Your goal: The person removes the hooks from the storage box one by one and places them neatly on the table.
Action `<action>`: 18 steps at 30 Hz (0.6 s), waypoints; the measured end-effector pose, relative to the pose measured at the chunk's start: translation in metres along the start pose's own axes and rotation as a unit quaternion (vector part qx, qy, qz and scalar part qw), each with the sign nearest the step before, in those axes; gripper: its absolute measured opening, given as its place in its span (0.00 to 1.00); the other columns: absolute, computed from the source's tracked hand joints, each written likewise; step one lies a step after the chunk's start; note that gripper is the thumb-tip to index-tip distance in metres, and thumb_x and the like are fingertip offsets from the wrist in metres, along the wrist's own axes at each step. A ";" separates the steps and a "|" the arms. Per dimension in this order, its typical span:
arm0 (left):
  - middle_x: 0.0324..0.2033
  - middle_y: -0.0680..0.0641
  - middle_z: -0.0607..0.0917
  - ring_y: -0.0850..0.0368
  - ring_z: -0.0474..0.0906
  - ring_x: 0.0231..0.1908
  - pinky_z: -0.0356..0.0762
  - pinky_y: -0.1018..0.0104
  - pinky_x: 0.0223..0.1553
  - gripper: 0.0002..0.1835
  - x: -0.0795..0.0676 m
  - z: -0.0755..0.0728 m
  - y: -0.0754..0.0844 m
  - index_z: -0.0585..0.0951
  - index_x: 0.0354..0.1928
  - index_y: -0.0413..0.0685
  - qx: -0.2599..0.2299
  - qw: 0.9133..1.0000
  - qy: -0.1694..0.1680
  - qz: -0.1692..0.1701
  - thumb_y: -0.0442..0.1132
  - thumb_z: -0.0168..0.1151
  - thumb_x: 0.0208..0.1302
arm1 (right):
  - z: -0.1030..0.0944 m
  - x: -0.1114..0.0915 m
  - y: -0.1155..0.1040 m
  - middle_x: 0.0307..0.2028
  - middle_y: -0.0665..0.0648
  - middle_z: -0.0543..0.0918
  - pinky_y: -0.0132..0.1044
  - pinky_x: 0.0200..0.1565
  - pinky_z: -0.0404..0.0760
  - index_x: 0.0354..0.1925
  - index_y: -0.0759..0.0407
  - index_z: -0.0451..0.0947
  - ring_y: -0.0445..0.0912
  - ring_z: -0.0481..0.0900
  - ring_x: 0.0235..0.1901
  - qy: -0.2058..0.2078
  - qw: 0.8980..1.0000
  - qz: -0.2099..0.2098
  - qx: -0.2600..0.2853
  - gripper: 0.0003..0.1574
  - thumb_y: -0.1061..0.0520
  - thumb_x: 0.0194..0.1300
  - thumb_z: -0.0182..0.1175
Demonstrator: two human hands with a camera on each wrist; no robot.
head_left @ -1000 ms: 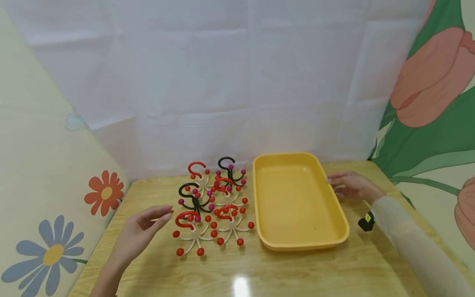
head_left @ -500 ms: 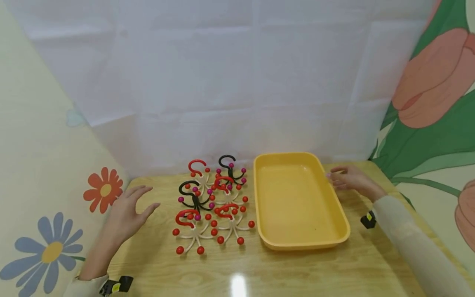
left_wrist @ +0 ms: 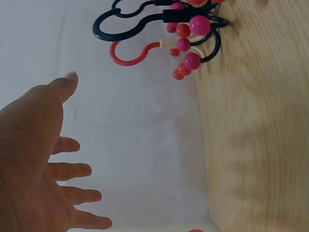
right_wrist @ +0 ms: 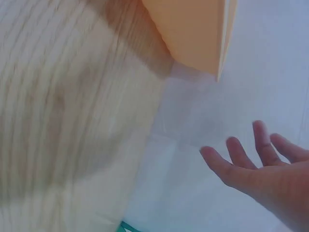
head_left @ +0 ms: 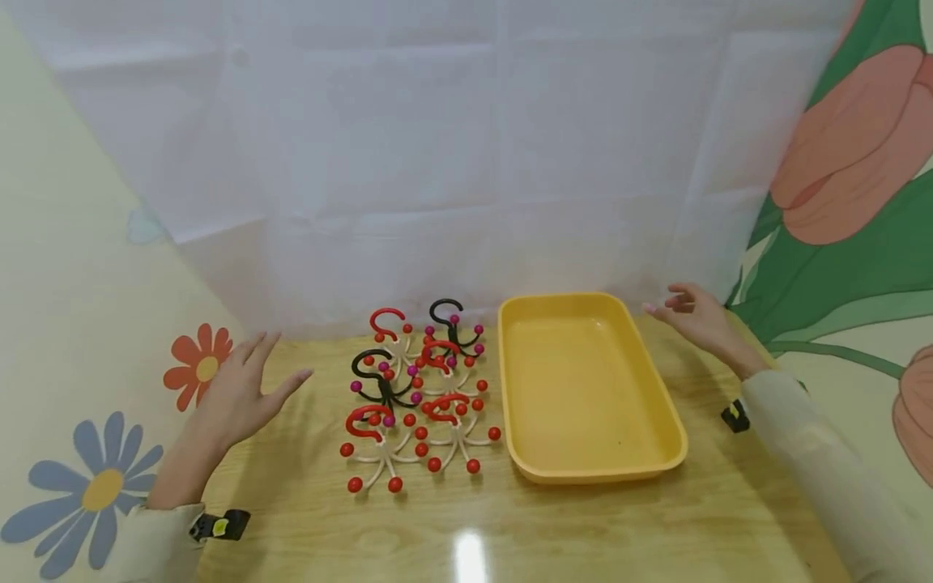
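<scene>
Several claw-like massagers stand in a cluster left of centre in the head view, each with a curved hook on top and ball-tipped legs. Some are cream with red hooks and red balls, such as the front one [head_left: 384,449]; two are black with pink balls, the nearer black massager [head_left: 385,389] among them. My left hand [head_left: 236,397] hovers left of the cluster, thumb and fingers spread, holding nothing. Right of the cluster lies a yellow tray [head_left: 594,474] with nothing in it. My right hand [head_left: 701,322] is raised beyond the tray's right side, apart from it, fingers slightly bent and holding nothing.
The wooden table [head_left: 350,534] carries the cluster and the tray. A white sheet [head_left: 394,162] hangs behind, and flower-patterned walls [head_left: 838,162] close off both sides. Small black devices are strapped at the wrists, like the left strap device [head_left: 219,526].
My left hand has drawn back leftward from the massagers, and its fingers have spread. My right hand has lifted up and away from the tray's right rim. Massagers and tray stay put.
</scene>
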State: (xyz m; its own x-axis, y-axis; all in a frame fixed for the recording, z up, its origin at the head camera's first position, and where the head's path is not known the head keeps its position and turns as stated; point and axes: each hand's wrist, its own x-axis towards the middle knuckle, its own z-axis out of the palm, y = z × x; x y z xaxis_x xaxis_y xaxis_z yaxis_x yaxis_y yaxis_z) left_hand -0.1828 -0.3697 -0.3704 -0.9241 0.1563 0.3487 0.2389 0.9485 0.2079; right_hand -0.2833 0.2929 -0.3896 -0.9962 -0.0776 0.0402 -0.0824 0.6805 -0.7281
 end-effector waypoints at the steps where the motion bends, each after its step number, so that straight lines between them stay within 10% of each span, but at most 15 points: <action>1: 0.72 0.19 0.64 0.16 0.62 0.68 0.64 0.17 0.62 0.49 0.003 -0.002 -0.001 0.59 0.79 0.32 0.002 1.000 -0.010 -0.004 0.60 0.65 0.72 | -0.002 0.000 -0.001 0.71 0.77 0.69 0.70 0.70 0.69 0.81 0.68 0.52 0.72 0.66 0.73 0.001 1.000 0.001 -0.005 0.61 0.28 0.72 0.59; 18: 0.78 0.18 0.44 0.04 0.36 0.72 0.22 0.04 0.57 0.57 0.023 -0.007 -0.019 0.40 0.85 0.42 0.092 0.988 -0.109 -0.058 0.76 0.44 0.73 | -0.018 0.010 0.015 0.77 0.83 0.50 0.86 0.67 0.48 0.82 0.69 0.43 0.80 0.46 0.76 0.036 0.972 -0.076 -0.218 0.76 0.24 0.63 0.65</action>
State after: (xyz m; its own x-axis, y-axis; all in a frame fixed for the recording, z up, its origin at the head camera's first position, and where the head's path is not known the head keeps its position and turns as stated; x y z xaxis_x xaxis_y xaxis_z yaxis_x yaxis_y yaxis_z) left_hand -0.2063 -0.3861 -0.3600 -0.9892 0.0796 0.1233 0.0872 0.9945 0.0581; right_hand -0.2950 0.3151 -0.3877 -0.9697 -0.1608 0.1842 -0.2177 0.9107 -0.3512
